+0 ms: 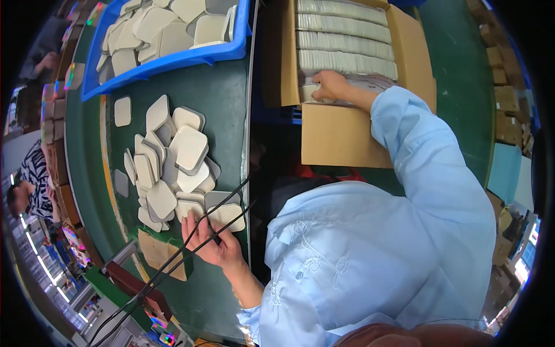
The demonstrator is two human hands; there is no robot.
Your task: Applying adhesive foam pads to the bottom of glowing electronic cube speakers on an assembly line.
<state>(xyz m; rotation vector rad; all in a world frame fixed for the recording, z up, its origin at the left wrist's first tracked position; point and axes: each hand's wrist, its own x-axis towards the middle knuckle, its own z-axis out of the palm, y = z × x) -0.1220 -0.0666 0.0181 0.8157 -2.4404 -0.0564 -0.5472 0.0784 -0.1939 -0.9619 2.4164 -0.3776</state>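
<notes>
My left hand (211, 242) rests palm-up at the near end of a loose pile of rounded-square pads (189, 147), cream on one face and grey on the other. Its fingers are stretched out and touch the nearest pads; nothing is gripped in it. To the right, my right hand (332, 87) reaches into an open cardboard box (344, 136). There its curled fingers and thumb close on pads (309, 92) at the left end of the nearest row. Behind that hand, several tight rows of upright pads (346, 61) fill the box.
A blue plastic bin (167, 68) heaped with more pads stands at the far end of the green table (222, 87). Black cables (173, 267) cross over my left hand. A brown cardboard piece (159, 254) lies left of it. Another person (36, 179) is at the far left.
</notes>
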